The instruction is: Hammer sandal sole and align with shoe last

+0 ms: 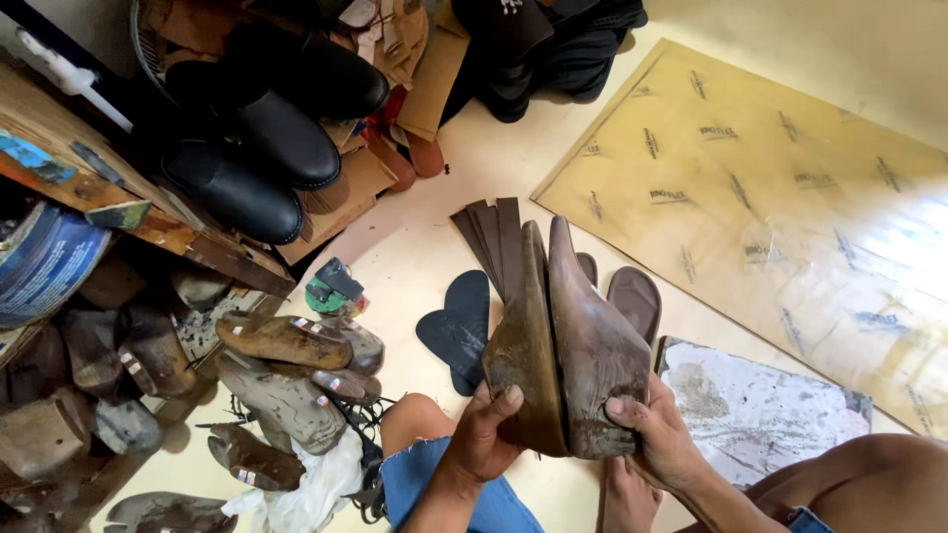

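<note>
Wooden shoe forms (568, 345), two of them, stand pressed side by side above the floor (425, 247), heels near, toes pointing far, long axes running away from the person. The left hand (484, 434) is closed on the left heel, the right hand (657, 439) on the right. Held only at the heels, either could, I think, tip and drop onto the dark insoles (459, 331) below.

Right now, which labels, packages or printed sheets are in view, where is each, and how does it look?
Printed sheet: flat on the floor, upper right; large, tan, repeated dark marks.
Tape labels: on wooden lasts, left; small pale strips, red marks.
Blue can: far left edge; round, pale band.
</note>
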